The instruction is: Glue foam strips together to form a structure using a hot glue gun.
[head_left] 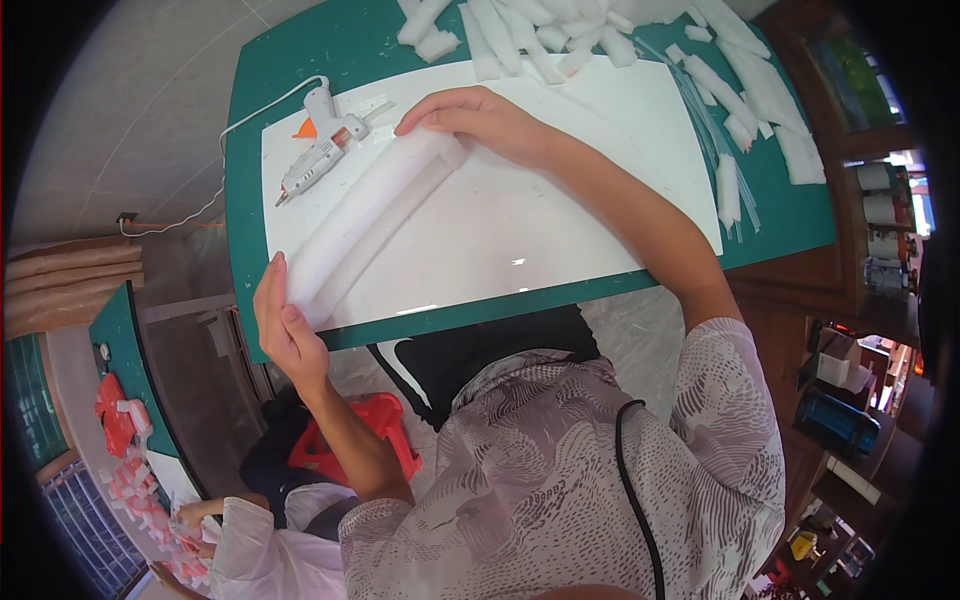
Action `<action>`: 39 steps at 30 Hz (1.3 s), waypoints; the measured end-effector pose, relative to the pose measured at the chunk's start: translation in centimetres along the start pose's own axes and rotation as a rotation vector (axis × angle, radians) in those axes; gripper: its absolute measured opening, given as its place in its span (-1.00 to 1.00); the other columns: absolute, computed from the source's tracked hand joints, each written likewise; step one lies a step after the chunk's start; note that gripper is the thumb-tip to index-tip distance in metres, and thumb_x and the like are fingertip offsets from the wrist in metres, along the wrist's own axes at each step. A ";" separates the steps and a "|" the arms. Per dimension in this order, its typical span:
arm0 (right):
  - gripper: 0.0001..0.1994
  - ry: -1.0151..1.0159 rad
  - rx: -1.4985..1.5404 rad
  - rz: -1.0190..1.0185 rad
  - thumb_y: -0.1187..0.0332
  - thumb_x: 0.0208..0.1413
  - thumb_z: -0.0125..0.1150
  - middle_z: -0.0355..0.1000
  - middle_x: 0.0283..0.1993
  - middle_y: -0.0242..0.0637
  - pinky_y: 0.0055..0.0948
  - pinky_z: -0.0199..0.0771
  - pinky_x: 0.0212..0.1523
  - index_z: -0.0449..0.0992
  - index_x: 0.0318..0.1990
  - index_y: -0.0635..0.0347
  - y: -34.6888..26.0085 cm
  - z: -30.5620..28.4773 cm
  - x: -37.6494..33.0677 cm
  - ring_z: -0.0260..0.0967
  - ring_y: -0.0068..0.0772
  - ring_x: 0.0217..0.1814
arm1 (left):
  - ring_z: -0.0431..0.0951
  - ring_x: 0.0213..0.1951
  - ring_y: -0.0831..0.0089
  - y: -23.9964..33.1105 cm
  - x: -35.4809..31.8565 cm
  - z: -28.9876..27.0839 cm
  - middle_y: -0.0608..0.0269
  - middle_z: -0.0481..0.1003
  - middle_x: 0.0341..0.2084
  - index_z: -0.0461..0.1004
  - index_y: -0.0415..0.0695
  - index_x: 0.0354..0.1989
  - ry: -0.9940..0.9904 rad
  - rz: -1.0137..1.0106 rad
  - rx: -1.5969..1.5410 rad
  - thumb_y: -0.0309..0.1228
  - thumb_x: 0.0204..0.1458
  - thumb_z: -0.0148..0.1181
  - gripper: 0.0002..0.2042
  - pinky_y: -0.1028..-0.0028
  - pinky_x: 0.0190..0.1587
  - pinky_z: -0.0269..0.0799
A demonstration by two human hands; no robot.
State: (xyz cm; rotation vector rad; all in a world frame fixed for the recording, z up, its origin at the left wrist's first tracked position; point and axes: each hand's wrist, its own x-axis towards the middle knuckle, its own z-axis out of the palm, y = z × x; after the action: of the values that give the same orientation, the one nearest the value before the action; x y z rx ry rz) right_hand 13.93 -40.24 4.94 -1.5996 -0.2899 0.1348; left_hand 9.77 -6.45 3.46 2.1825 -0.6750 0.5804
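Note:
A long white foam roll (372, 212) lies slantwise over the white board (560, 190), held at both ends. My left hand (290, 325) grips its near left end, thumb on top and fingers along the outer side. At the far end my right hand (475, 118) curls over the roll with the fingers bent down on it. A grey and white hot glue gun (325, 148) with an orange trigger lies on the board just beyond the roll, a glue stick poking from its back. Its white cord runs off to the left.
White foam strips and offcuts (520, 35) are heaped at the table's far edge and right side. Clear glue sticks (705, 120) lie at the right of the board. The green tabletop (780, 215) surrounds the board. At lower left, another person (270, 545) works near a red stool (385, 430).

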 end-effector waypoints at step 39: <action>-0.73 -0.005 0.027 -0.002 0.32 0.25 -0.01 0.49 0.02 -0.32 -0.42 0.14 0.29 0.60 -0.08 0.20 0.4 -0.1 -0.3 0.31 -0.41 0.17 | 0.48 0.07 0.02 0.1 0.0 0.1 -0.10 0.52 0.02 0.50 -0.35 0.06 -0.012 0.056 0.033 -0.37 0.27 -0.15 -0.62 0.19 0.17 0.31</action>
State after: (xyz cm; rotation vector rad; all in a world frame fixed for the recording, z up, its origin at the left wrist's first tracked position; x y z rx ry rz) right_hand 13.77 -40.47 4.51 -1.5723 -0.2927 0.1409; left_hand 9.74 -6.59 3.41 2.2049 -0.7402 0.6119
